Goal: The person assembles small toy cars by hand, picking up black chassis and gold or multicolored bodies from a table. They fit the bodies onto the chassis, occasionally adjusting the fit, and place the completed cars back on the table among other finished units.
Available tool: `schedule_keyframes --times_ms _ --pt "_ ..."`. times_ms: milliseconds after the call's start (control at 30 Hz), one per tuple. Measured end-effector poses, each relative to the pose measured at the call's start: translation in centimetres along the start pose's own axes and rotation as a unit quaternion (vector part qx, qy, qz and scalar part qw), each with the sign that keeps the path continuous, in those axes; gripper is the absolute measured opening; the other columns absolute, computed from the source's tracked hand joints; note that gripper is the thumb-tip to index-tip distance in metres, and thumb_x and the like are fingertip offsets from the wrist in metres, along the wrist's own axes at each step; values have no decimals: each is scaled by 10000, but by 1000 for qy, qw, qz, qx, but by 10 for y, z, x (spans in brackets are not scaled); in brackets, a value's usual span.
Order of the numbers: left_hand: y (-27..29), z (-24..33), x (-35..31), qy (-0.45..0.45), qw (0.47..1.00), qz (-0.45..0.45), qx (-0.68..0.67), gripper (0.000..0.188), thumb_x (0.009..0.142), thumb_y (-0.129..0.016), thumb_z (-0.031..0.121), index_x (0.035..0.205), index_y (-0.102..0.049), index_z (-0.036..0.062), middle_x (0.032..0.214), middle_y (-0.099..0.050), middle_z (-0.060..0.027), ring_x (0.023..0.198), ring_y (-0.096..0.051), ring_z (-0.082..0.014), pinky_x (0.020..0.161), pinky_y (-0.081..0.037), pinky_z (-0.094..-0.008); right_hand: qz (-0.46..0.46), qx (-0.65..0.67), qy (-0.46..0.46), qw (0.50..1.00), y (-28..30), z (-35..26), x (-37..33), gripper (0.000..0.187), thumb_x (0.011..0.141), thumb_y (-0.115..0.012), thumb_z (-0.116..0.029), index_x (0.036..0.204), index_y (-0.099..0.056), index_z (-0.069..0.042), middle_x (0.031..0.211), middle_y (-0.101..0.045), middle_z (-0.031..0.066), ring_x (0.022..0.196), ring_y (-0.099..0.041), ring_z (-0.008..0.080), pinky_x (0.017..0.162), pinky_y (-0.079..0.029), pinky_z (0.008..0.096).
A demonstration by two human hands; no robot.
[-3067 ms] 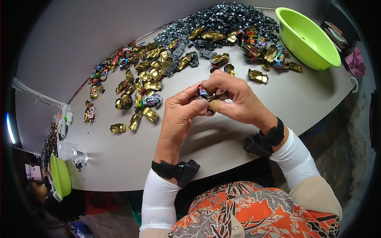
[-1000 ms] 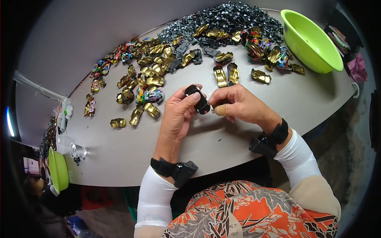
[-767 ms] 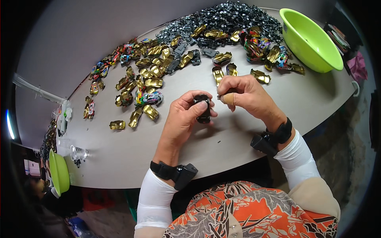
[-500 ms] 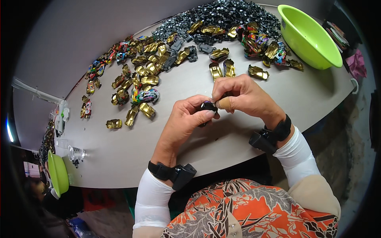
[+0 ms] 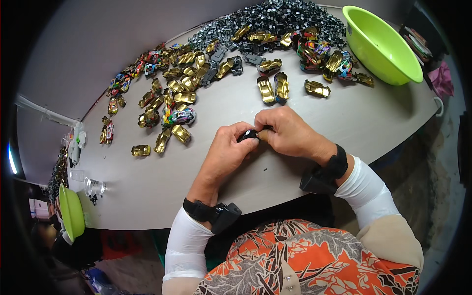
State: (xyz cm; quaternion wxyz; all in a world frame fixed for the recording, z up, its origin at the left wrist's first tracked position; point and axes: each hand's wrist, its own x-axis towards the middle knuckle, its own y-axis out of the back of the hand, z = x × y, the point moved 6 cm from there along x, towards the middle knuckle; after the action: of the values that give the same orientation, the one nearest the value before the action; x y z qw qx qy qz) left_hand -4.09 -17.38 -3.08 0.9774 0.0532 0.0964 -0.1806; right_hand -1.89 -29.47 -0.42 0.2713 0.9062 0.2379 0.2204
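Currently, the left hand (image 5: 227, 147) grips a small dark toy car (image 5: 247, 135) between its thumb and fingers, above the near middle part of the counter (image 5: 147, 191). The right hand (image 5: 290, 132) meets it at the end of the car, with thumb and forefinger pinched together; whether some tiny piece is between them, I cannot tell, because these fingers hide it.

In my judgement, the main risk is slipping. The car is short and its surface looks smooth, so if the right fingers press sideways, it may turn in the left grip or fall. A tiny part, if one is there, could also jump away, since so little of it would be held. Just below the hands lies a small dark piece (image 5: 265, 169); a wrist coming down could sweep it away, and on such a wide surface it would be easy to lose. The two gold cars (image 5: 274, 88) beyond the hands seem safer, but a careless reach might knock them.

As for brands or writing, I can read none. The multicoloured cars (image 5: 182, 116) carry printed decoration, yet it is too small to make out, and the green basin (image 5: 388, 66) shows no legible lettering.
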Motion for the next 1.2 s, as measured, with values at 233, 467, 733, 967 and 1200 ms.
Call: schedule_keyframes --times_ms 233,467,733,967,1200 --pt "17 -1 -61 -29 994 84 -56 221 748 -583 74 949 -614 -14 723 -580 -25 621 -517 -79 572 -417 -209 -70 175 31 982 -8 4 4 143 719 -569 13 861 -567 24 747 -592 57 685 -544 133 637 -447 274" --pt "65 -60 -243 60 971 225 -56 309 722 -607 22 1025 -578 -29 773 -633 -134 642 -599 -158 603 -492 -256 223 -64 0 973 54 26 16 130 677 -513 30 784 -576 -9 766 -602 133 693 -600 286 628 -476 354" --pt "95 -106 -300 116 850 320 401 272 711 -661 34 962 -594 -49 733 -631 -104 650 -584 -117 599 -465 -249 82 -356 22 931 1 16 34 119 669 -499 39 770 -508 -23 724 -579 133 699 -582 347 599 -455 429" --pt "89 26 -155 -144 864 317 365 90 791 -579 -4 853 -635 -36 740 -631 -116 651 -565 -132 615 -444 -259 28 330 -111 937 5 17 25 123 700 -588 51 747 -540 -52 643 -565 22 544 -530 122 451 -381 262" --pt "126 41 -14 -174 739 266 594 302 696 -632 10 995 -636 54 940 -648 -123 907 -583 -308 979 -343 -454 -51 382 -251 888 -14 49 20 142 706 -652 -8 781 -546 -64 628 -538 -14 439 -408 36 375 -282 199"
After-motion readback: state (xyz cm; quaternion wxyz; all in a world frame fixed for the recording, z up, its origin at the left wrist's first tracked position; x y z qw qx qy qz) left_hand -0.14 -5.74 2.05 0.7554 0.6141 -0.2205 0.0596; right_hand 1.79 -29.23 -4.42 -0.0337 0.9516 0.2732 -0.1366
